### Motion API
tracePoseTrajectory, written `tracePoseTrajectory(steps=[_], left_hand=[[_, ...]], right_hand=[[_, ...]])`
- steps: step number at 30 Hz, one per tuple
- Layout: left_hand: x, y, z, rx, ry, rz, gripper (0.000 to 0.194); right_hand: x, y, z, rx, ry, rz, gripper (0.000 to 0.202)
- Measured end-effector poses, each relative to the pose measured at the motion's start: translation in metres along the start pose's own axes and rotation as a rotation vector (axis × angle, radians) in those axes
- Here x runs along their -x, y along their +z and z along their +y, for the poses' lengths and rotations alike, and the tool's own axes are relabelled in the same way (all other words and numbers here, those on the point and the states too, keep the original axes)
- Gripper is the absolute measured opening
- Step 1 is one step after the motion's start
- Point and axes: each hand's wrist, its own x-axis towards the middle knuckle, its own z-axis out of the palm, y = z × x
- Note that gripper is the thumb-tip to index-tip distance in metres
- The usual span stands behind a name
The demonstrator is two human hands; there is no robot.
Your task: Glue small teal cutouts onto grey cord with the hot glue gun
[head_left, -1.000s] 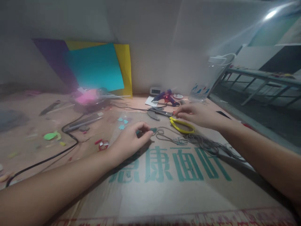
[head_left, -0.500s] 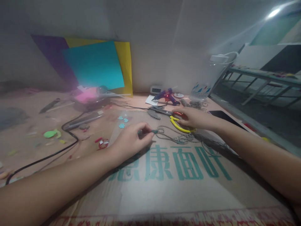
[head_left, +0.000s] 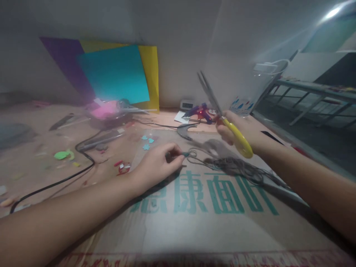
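Observation:
My right hand [head_left: 236, 129] is closed on a pair of scissors [head_left: 213, 98] with a yellow handle, lifted above the table, blades pointing up and to the left. Over the cardboard sheet [head_left: 194, 230], my left hand [head_left: 161, 161] pinches the end of a grey-green cord [head_left: 198, 160] between thumb and fingers. The cord forms a small loop just right of the fingertips. Farther right, the rest of it lies in a loose tangle [head_left: 239, 168] below my right wrist. A dark curved piece [head_left: 184, 131] lies beyond the cord.
At the back are a purple glue gun [head_left: 201, 112] with a red light, a small digital clock [head_left: 187, 104] and a clear plastic container [head_left: 243, 105]. Coloured sheets [head_left: 116, 78] lean on the wall. A black cable [head_left: 55, 184] crosses the left side near a green piece [head_left: 61, 155].
My right hand has picked the scissors up off the cardboard, raising them with their blades turned upward. My left hand keeps pinching the cord in nearly the same place.

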Motion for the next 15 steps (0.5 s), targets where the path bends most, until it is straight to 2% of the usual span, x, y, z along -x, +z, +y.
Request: tracePoseTrajectory(steps=[4, 7, 11, 15], left_hand=[[0.000, 0.000, 0.002, 0.023, 0.029, -0.003, 0.007], [0.002, 0.000, 0.003, 0.050, 0.034, -0.040, 0.009], [0.004, -0.001, 0.004, 0.068, 0.081, -0.061, 0.016], [0.005, 0.001, 0.006, 0.090, 0.117, -0.038, 0.013]], right_hand=[[0.029, 0.034, -0.037, -0.215, -0.024, -0.072, 0.029], [0.045, 0.056, -0.041, -0.334, -0.070, -0.121, 0.030], [0.051, 0.065, -0.035, -0.245, -0.103, -0.074, 0.027], [0.049, 0.065, -0.036, -0.267, -0.074, -0.097, 0.026]])
